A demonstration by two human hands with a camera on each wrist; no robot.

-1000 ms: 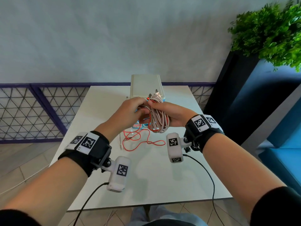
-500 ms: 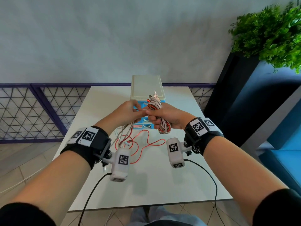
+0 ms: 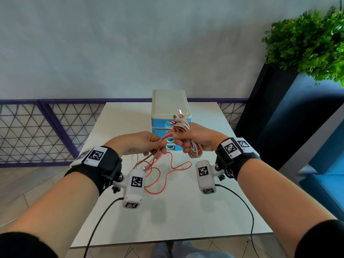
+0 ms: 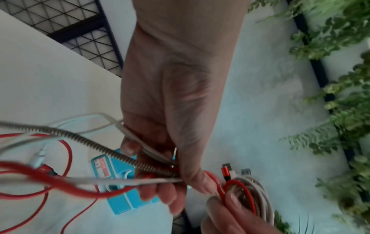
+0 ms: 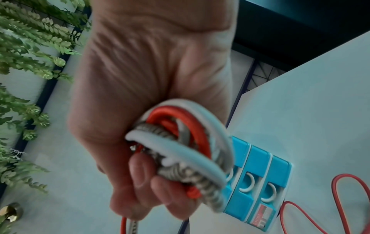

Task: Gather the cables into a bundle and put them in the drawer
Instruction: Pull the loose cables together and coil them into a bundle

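Observation:
My right hand (image 3: 193,139) grips a coiled bundle of red, white and braided cables (image 3: 183,127), its plugs sticking up; the coil (image 5: 180,142) fills the right wrist view. Just left of it, my left hand (image 3: 149,144) pinches the loose strands (image 4: 140,164) that run from the bundle. Their tails, mostly a red cable (image 3: 167,170), hang to the white table (image 3: 186,216) and loop there. Behind both hands stands a small blue drawer unit (image 3: 170,110) with a cream top; all three drawers (image 5: 258,178) look closed.
The table's far edge meets a grey wall with purple mesh fencing (image 3: 37,131). A dark planter with green foliage (image 3: 307,43) stands at the right, beside blue seating (image 3: 325,174). Black sensor cables (image 3: 247,207) trail from my wrists over the near table edge.
Both hands have dropped slightly and drawn a little apart, the left one sliding along the loose strands. More red cable now lies looped on the table.

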